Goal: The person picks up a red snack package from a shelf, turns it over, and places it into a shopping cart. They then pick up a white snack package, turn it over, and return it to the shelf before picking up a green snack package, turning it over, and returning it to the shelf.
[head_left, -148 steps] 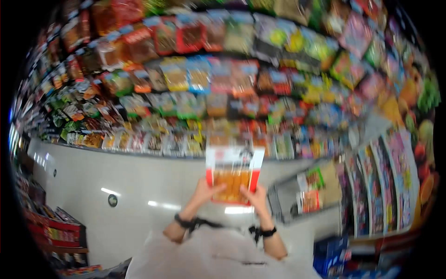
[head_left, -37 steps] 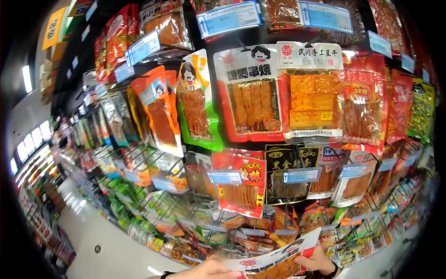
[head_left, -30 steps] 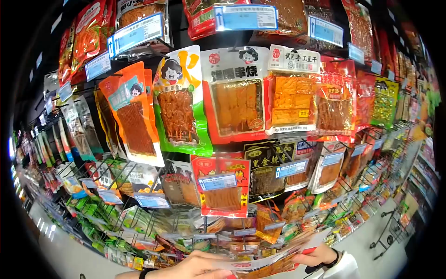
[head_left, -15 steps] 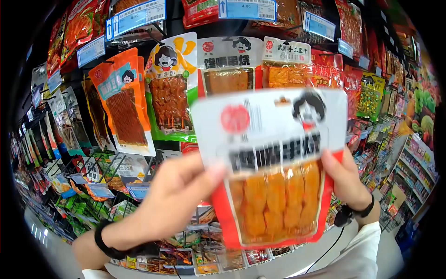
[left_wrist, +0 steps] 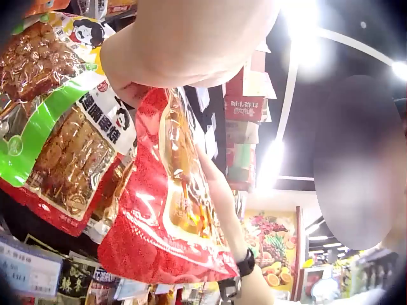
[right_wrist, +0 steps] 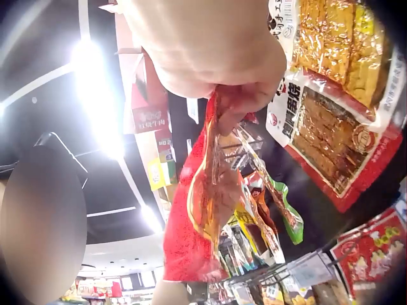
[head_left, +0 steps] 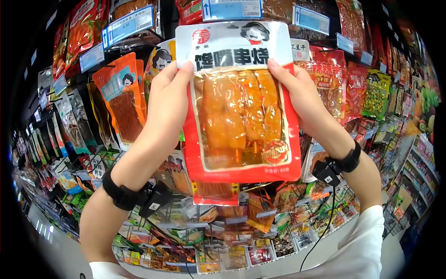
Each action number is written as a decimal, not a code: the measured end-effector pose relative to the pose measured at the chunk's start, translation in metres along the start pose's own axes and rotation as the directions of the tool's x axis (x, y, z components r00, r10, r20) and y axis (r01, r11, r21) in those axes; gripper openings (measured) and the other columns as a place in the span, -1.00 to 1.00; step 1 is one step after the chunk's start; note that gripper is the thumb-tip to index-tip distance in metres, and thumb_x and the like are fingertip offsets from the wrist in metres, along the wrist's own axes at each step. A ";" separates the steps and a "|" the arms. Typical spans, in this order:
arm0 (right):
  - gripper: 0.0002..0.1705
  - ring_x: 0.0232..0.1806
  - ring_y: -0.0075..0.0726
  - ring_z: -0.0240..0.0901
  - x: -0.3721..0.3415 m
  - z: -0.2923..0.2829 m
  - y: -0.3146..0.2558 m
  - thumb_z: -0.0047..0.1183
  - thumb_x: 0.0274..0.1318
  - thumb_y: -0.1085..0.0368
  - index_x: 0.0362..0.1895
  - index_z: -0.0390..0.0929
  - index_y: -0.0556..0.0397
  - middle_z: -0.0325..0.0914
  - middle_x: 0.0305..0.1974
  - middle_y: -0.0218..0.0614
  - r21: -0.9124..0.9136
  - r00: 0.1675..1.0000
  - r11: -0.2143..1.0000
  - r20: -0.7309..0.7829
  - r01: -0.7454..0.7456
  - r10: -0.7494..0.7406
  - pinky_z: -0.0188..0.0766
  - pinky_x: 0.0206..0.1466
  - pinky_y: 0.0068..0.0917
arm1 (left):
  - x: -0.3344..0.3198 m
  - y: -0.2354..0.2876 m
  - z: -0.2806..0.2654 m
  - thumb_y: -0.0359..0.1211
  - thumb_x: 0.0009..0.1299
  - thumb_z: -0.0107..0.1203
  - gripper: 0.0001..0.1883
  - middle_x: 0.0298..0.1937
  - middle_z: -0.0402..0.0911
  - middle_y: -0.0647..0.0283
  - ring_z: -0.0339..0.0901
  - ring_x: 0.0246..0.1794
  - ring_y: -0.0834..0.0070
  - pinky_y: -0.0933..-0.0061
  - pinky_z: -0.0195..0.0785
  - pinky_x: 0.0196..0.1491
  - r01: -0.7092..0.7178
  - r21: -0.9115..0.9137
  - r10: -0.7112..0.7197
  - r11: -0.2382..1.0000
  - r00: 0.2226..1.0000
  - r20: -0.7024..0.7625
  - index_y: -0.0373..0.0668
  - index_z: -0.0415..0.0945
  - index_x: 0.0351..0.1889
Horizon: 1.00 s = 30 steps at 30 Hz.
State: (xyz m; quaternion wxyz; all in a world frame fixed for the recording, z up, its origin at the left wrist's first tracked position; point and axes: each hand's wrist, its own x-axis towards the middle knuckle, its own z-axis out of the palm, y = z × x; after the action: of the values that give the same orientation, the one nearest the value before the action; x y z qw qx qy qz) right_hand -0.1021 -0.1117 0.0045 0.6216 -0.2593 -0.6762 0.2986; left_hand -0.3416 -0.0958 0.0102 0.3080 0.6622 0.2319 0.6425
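Both hands hold up a flat snack packet (head_left: 241, 116), white on top and red around a clear window with orange-brown skewered pieces inside. My left hand (head_left: 169, 95) pinches its left edge, thumb on the front. On the opposite edge my right hand (head_left: 304, 90) does the same. Seen from the left wrist, the packet (left_wrist: 168, 216) hangs below the left hand (left_wrist: 191, 44), its red back toward the rack. In the right wrist view the right hand (right_wrist: 210, 51) grips the packet (right_wrist: 197, 197), seen nearly edge-on. The hidden fingers lie behind the packet.
A rack of hanging snack packets fills the background, including an orange packet (head_left: 121, 100) and a red one (head_left: 327, 81). Blue price labels (head_left: 232, 9) run along the hooks. Bins of small packs (head_left: 232, 260) line the bottom. Black cables (head_left: 320, 232) trail from the wrist cameras.
Both hands have raised the packet from low in the head view up in front of the rack. It was tilted nearly flat and blurred before; now its front faces the head camera.
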 end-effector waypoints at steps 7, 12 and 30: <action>-0.61 -0.35 -0.64 0.60 0.025 0.007 0.001 0.07 0.47 0.01 -0.13 0.60 0.12 0.68 -0.28 -0.42 0.060 0.997 0.997 -0.059 0.049 -0.045 0.53 -0.26 -0.56 | 0.023 0.004 0.006 -0.23 0.66 -0.07 -0.68 -0.19 0.65 0.31 0.52 -0.19 0.65 0.51 0.37 -0.04 -0.064 -0.047 0.061 0.997 0.996 -0.068 -0.30 0.57 0.02; -0.62 -0.26 -0.57 0.65 0.036 -0.006 0.007 0.05 0.48 0.05 -0.04 0.59 0.15 0.70 -0.21 -0.34 0.096 0.999 0.994 -0.016 0.044 -0.043 0.58 -0.18 -0.53 | 0.032 -0.005 0.005 -0.23 0.65 -0.06 -0.67 -0.15 0.65 0.26 0.53 -0.15 0.61 0.46 0.38 -0.03 -0.028 -0.020 0.027 0.999 0.998 -0.065 -0.32 0.56 0.05; -0.29 -0.17 -0.35 0.66 0.044 -0.003 0.040 0.18 0.32 0.08 0.36 0.31 0.28 0.70 -0.21 -0.27 -0.316 0.927 0.911 -0.176 0.264 -0.330 0.55 -0.02 -0.39 | 0.038 -0.017 -0.003 -0.32 0.47 0.16 -0.49 -0.16 0.69 0.07 0.67 -0.11 0.30 0.29 0.48 0.00 -0.203 0.589 0.351 0.782 0.925 -0.148 -0.38 0.37 0.31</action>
State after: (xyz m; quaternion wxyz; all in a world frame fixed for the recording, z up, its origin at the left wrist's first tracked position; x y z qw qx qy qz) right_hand -0.1036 -0.0523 0.0063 0.6882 -0.2723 -0.6691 0.0673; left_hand -0.3409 -0.0568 0.0250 -0.0312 0.6640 0.3471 0.6616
